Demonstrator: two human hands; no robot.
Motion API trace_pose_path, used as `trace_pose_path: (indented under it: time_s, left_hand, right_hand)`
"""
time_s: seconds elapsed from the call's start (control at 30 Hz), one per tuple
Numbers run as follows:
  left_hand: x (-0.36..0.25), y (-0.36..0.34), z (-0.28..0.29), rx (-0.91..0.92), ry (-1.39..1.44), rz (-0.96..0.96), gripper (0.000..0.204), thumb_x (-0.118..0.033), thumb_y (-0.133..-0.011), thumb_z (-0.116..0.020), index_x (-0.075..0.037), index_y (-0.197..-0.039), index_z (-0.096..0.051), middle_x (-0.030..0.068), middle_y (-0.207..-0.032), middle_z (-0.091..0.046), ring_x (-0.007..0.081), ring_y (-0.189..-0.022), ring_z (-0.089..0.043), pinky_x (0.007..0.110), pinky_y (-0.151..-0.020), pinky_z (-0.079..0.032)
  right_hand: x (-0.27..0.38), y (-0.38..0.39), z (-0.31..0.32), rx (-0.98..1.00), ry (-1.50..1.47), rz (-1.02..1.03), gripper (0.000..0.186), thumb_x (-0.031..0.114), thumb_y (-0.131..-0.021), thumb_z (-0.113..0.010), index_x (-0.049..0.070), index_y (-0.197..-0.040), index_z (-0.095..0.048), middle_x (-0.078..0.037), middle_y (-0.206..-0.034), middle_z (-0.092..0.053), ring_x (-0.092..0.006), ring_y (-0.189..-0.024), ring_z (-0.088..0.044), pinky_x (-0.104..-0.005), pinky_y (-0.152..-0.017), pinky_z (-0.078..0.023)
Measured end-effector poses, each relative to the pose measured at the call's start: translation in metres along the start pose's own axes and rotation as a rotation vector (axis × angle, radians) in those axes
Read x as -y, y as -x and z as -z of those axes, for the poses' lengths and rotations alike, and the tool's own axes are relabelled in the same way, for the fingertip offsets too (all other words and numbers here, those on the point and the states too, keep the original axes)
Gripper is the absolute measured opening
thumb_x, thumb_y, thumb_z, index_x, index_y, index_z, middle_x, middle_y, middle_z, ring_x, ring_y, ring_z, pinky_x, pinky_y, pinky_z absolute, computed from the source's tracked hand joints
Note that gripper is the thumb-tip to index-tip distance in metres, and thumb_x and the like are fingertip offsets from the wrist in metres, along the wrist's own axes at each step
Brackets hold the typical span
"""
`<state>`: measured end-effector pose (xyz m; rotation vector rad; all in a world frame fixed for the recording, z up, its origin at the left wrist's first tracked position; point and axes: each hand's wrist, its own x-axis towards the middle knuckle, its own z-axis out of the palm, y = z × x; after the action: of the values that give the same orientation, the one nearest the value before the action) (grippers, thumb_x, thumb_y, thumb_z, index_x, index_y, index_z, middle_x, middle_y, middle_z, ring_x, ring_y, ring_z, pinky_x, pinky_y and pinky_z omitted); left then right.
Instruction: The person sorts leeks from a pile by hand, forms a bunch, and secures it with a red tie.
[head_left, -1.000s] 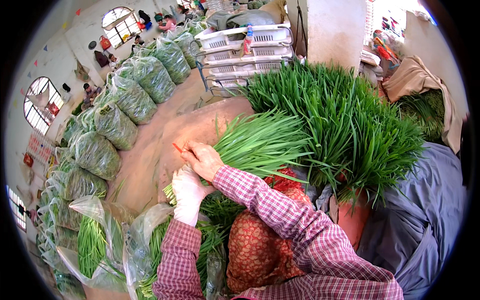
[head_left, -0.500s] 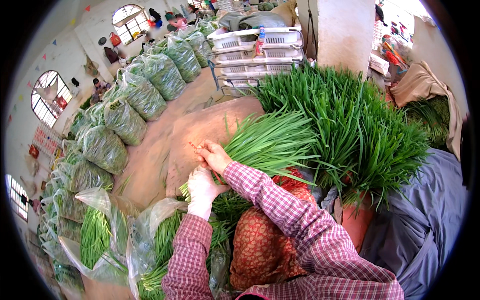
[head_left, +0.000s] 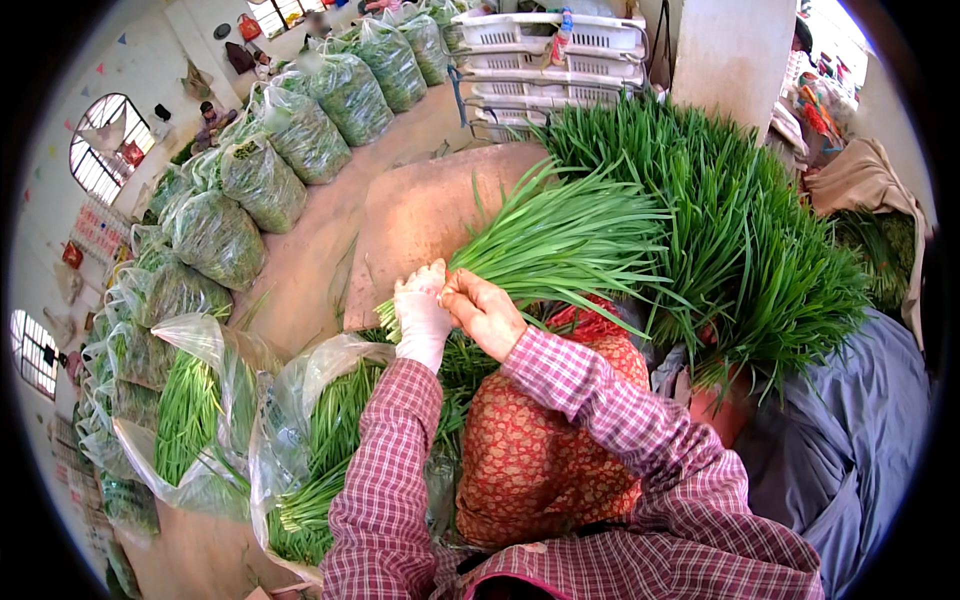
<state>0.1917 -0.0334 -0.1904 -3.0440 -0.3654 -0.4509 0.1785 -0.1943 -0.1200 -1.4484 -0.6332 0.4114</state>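
Observation:
A bundle of green garlic chives [head_left: 570,235] lies across the brown board [head_left: 415,215], its leaves fanning to the right and its pale cut stem ends [head_left: 388,315] at the left. My left hand [head_left: 424,315], in a whitish glove, is closed around the stems close to those ends. Right against it, my bare right hand [head_left: 485,312] pinches at the bundle with fingers pressed together. What the pinch holds is hidden; the red strip seen earlier does not show clearly now.
Loose garlic chives [head_left: 700,240] are heaped to the right. Open plastic bags [head_left: 275,440] of chives stand at lower left, and filled bags [head_left: 220,235] line the left. White crates [head_left: 550,75] are stacked behind. A red patterned cloth [head_left: 540,450] bulges below my forearms.
My right hand has come down from beyond my left hand to its right side, turning as it moved. The red strip at its fingers has gone from sight. The view has shifted slightly.

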Motion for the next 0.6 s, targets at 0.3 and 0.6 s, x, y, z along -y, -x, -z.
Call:
trace_pose_path:
  time_s: [0.3, 0.6]
  left_hand:
    - [-0.036, -0.009, 0.041, 0.211, 0.050, 0.002, 0.082, -0.045, -0.054, -0.084, -0.013, -0.122, -0.052, 0.0120, -0.105, -0.064, 0.0278, -0.102, -0.061, 0.044, -0.093, -0.043]
    - [0.001, 0.006, 0.107, 0.372, 0.925, 0.346, 0.070, -0.032, -0.054, -0.084, -0.006, -0.115, -0.061, 0.0119, -0.093, -0.069, 0.0230, -0.084, -0.066, 0.034, -0.080, -0.050]
  right_hand:
    - [-0.076, 0.030, 0.018, -0.026, -0.335, 0.031, 0.007, 0.013, -0.094, -0.053, 0.008, -0.089, -0.052, 0.003, -0.068, -0.054, -0.0055, -0.058, -0.047, -0.0212, -0.054, -0.039]
    - [-0.010, 0.050, 0.063, 0.111, 0.708, 0.079, 0.051, 0.055, -0.090, -0.046, 0.009, -0.100, -0.065, -0.016, -0.091, -0.068, -0.0344, -0.092, -0.063, -0.0429, -0.083, -0.049]
